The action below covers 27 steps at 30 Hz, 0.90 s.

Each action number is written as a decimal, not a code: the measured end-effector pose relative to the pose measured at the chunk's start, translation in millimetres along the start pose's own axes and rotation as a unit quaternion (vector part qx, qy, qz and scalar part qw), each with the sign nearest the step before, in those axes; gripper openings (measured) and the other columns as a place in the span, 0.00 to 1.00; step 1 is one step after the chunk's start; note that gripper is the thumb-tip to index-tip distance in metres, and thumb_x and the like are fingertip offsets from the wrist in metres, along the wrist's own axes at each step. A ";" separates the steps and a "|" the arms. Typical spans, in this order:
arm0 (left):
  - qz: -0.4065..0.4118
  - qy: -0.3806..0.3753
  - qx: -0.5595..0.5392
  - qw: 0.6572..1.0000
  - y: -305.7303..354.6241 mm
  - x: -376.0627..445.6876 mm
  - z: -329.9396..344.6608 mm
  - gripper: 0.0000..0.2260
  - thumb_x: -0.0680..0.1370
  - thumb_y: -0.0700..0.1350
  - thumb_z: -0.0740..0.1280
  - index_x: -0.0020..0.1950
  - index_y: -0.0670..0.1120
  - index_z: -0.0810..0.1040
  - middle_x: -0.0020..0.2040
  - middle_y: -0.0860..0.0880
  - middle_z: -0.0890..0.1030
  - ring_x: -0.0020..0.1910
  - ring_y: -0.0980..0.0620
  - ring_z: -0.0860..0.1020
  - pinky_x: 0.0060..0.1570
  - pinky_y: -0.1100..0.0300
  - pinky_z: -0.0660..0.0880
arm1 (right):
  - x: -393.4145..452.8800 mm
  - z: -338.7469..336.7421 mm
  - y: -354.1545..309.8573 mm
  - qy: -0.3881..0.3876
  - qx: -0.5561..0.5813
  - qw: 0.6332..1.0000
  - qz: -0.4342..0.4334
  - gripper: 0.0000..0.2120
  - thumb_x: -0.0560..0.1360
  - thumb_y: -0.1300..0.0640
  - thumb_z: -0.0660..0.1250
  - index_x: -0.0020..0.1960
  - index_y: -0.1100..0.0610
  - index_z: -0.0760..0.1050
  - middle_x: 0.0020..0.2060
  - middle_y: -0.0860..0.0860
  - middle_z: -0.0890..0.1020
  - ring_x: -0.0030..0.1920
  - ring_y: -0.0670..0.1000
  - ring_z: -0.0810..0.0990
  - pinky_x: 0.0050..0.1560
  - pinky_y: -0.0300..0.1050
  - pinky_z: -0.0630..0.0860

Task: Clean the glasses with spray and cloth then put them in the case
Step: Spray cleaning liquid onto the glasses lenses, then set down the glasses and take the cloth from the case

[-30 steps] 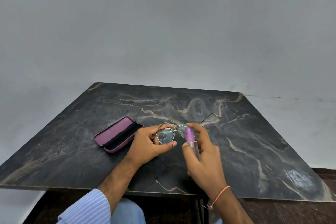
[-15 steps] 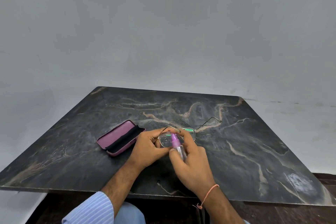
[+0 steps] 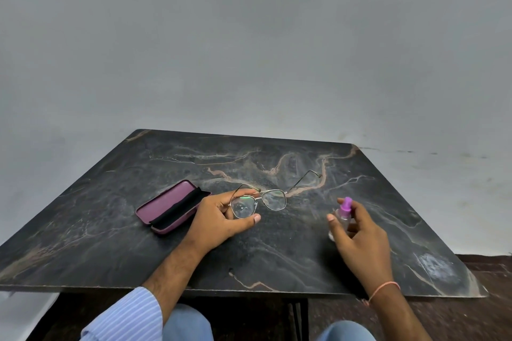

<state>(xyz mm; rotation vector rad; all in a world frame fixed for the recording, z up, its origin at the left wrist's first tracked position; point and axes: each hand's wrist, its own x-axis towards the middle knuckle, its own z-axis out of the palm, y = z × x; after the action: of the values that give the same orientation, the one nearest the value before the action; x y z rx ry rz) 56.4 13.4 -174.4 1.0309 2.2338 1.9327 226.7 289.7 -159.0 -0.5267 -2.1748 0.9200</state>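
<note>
My left hand [image 3: 219, 219] grips the thin metal-framed glasses [image 3: 273, 199] by the left lens, arms unfolded, held just above the dark marble table [image 3: 277, 257]. My right hand [image 3: 360, 238] is well to the right of them and holds a small clear spray bottle [image 3: 343, 216] with a purple cap, upright, low over the table. A purple glasses case [image 3: 169, 205] lies open left of my left hand, with a dark cloth [image 3: 177, 209] along its opening.
A plain grey wall rises behind the table. The table's near edge runs just in front of my knees, and brown floor shows at the right.
My right hand has carried the spray bottle from right in front of the lenses out to the right. My left hand still holds the glasses in about the same place.
</note>
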 end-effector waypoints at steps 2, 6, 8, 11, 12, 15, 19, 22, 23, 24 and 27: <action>0.002 0.001 0.002 1.000 1.6 -0.9 -0.8 0.24 0.71 0.57 0.86 0.67 0.64 0.87 0.44 0.31 0.86 0.40 0.50 0.76 0.49 0.52 0.78 | 5.5 -4.4 4.9 -0.002 -0.008 1.000 0.017 0.18 0.78 0.43 0.75 0.66 0.39 0.78 0.48 0.38 0.87 0.43 0.47 0.86 0.51 0.58 0.85; -0.005 0.000 0.011 1.000 3.4 -2.6 -0.9 0.26 0.71 0.57 0.85 0.68 0.64 0.87 0.44 0.30 0.86 0.40 0.50 0.78 0.47 0.45 0.85 | 5.2 -5.6 7.0 -0.008 -0.023 0.999 0.027 0.25 0.76 0.40 0.76 0.70 0.41 0.75 0.52 0.40 0.87 0.46 0.46 0.86 0.53 0.57 0.86; 0.001 0.003 0.012 1.000 3.2 -3.7 -1.2 0.26 0.71 0.57 0.85 0.68 0.64 0.87 0.37 0.34 0.84 0.35 0.52 0.74 0.43 0.54 0.79 | 4.6 -6.2 7.5 -0.013 -0.008 0.999 0.031 0.31 0.74 0.39 0.79 0.72 0.41 0.72 0.56 0.43 0.87 0.50 0.45 0.86 0.57 0.56 0.85; 0.001 0.006 0.013 1.000 1.5 -3.2 -0.4 0.25 0.71 0.57 0.85 0.68 0.64 0.87 0.37 0.33 0.83 0.34 0.51 0.72 0.44 0.57 0.75 | 2.4 -8.5 5.4 -0.012 -0.015 0.999 0.027 0.42 0.71 0.37 0.81 0.79 0.44 0.66 0.71 0.46 0.82 0.66 0.49 0.82 0.67 0.54 0.81; 0.001 0.009 0.014 1.000 0.9 -3.0 -0.4 0.25 0.71 0.57 0.85 0.67 0.64 0.87 0.34 0.36 0.81 0.33 0.51 0.71 0.42 0.58 0.74 | 0.1 -9.8 2.7 0.006 -0.040 0.999 0.013 0.44 0.72 0.36 0.80 0.80 0.45 0.65 0.74 0.46 0.78 0.72 0.50 0.78 0.71 0.54 0.77; 0.015 0.011 0.029 0.999 2.3 -4.2 0.4 0.25 0.71 0.59 0.84 0.67 0.65 0.87 0.30 0.43 0.76 0.30 0.54 0.68 0.36 0.60 0.73 | -9.1 -18.4 -12.2 0.124 -0.084 0.985 -0.088 0.30 0.78 0.39 0.74 0.74 0.51 0.73 0.67 0.48 0.77 0.68 0.51 0.75 0.68 0.52 0.74; 0.053 -0.006 0.039 0.998 5.7 -10.1 1.6 0.26 0.72 0.56 0.85 0.69 0.65 0.86 0.45 0.32 0.87 0.45 0.48 0.79 0.52 0.43 0.84 | -15.4 -30.1 -42.8 0.106 0.051 0.983 -0.142 0.15 0.83 0.39 0.66 0.46 0.48 0.82 0.32 0.43 0.76 0.32 0.44 0.73 0.36 0.37 0.68; 0.088 -0.015 0.081 0.993 10.8 -12.5 1.9 0.27 0.73 0.54 0.85 0.71 0.61 0.86 0.49 0.36 0.89 0.41 0.34 0.87 0.53 0.34 0.87 | -8.2 -33.1 -66.5 -0.106 0.213 0.964 0.115 0.28 0.82 0.30 0.62 0.43 0.51 0.88 0.27 0.50 0.75 0.25 0.49 0.70 0.25 0.39 0.64; 0.109 -0.013 0.094 0.990 12.8 -13.4 2.4 0.27 0.73 0.54 0.85 0.72 0.59 0.86 0.51 0.41 0.91 0.43 0.30 0.88 0.51 0.34 0.86 | -4.6 -33.5 -67.5 -0.162 0.235 0.940 0.186 0.30 0.82 0.29 0.61 0.45 0.51 0.89 0.28 0.49 0.76 0.23 0.49 0.70 0.23 0.37 0.61; 0.133 -0.010 0.101 0.986 14.8 -14.0 3.0 0.27 0.73 0.53 0.85 0.72 0.57 0.86 0.55 0.47 0.92 0.46 0.33 0.89 0.51 0.37 0.87 | -1.4 -33.6 -66.8 -0.203 0.248 0.917 0.237 0.30 0.82 0.29 0.60 0.48 0.52 0.90 0.29 0.48 0.77 0.22 0.47 0.69 0.23 0.36 0.59; 0.195 -0.019 0.117 0.974 18.3 -13.5 2.7 0.28 0.74 0.50 0.85 0.73 0.51 0.85 0.67 0.57 0.88 0.61 0.53 0.89 0.63 0.54 0.86 | 8.0 -28.4 -61.5 -0.269 0.299 0.860 0.313 0.25 0.79 0.33 0.69 0.51 0.54 0.90 0.29 0.46 0.74 0.22 0.44 0.64 0.22 0.34 0.55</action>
<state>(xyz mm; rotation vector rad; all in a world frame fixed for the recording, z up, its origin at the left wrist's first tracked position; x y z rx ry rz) 76.5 9.7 -164.1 1.6317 2.4300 1.7721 236.7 266.5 -95.6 -0.7309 -2.0029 2.2324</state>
